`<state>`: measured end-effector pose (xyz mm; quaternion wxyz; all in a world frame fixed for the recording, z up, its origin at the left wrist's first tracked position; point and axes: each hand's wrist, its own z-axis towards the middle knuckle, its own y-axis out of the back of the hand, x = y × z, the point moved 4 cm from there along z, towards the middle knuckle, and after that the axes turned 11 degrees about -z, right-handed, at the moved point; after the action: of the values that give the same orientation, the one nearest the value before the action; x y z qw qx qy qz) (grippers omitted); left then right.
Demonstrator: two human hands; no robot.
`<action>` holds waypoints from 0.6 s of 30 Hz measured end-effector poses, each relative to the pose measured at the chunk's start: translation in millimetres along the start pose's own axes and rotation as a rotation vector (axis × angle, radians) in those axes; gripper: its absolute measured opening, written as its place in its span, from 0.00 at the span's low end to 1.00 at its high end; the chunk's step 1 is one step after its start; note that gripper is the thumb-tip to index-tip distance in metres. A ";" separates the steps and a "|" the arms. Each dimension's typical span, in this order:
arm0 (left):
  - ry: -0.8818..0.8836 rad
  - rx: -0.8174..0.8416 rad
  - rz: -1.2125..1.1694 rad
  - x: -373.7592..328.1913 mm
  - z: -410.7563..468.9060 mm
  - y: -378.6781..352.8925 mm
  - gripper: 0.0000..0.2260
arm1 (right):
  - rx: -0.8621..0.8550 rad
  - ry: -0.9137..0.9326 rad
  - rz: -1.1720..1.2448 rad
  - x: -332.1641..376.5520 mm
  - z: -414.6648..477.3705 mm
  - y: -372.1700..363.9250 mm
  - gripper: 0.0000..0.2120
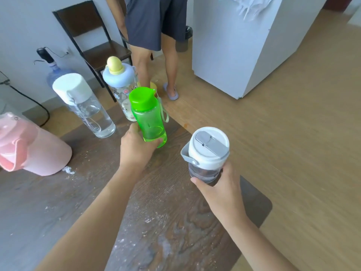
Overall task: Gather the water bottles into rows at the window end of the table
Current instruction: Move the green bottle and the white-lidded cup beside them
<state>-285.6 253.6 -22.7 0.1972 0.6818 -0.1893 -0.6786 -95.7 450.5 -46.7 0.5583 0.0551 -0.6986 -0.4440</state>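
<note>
My left hand (136, 147) grips the base of a green bottle (149, 116) that stands near the table's right edge. My right hand (220, 188) holds a clear bottle with a white lid and grey handle (208, 153), raised a little over the table's right side. Behind the green bottle stands a clear printed bottle with a blue lid and yellow cap (119, 83). To its left is a clear bottle with a white cap (86, 106). A pink bottle (29, 147) fills the left edge.
The dark wooden table (156, 222) is dusted with white specks; its rounded corner lies at the right. Beyond it are a brown chair (91, 40), a person's legs (156, 61), a water jug with a pump (56, 71) and a white cabinet (244, 45).
</note>
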 end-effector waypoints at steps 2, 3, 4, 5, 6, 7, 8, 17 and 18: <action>0.009 -0.014 -0.030 0.1 3.0 -3.3 0.27 | 0.027 0.003 0.036 -3.1 4.6 -2.5 0.33; 0.011 -0.021 -0.039 0.4 3.8 -3.9 0.27 | 0.030 0.005 0.042 -4.5 5.9 -2.8 0.33; 0.011 -0.028 -0.044 1.2 3.8 -3.5 0.27 | 0.032 0.006 0.044 -5.6 7.0 -2.8 0.33; 0.010 -0.035 -0.046 2.1 3.2 -2.3 0.27 | 0.031 0.007 0.045 -6.3 7.6 -2.5 0.33; 0.010 -0.039 -0.050 3.3 1.4 -0.2 0.27 | 0.029 0.008 0.044 -6.1 7.4 -2.0 0.33; 0.013 -0.042 -0.057 5.1 -1.7 2.9 0.27 | 0.029 0.014 0.041 -4.2 6.2 -1.9 0.33; 0.015 -0.046 -0.067 7.8 -5.7 7.5 0.27 | 0.030 0.023 0.039 -0.7 4.0 -2.7 0.34; 0.027 -0.155 -0.139 61.7 -62.4 125.6 0.24 | 0.188 0.172 0.073 77.8 -53.1 -60.4 0.35; 0.034 -0.177 -0.149 71.6 -73.3 146.7 0.23 | 0.204 0.195 0.078 90.8 -64.0 -70.6 0.34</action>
<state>-210.3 92.0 -6.4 0.2089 0.6852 -0.0742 -0.6938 -105.9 320.4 -29.6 0.6320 0.1271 -0.6841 -0.3412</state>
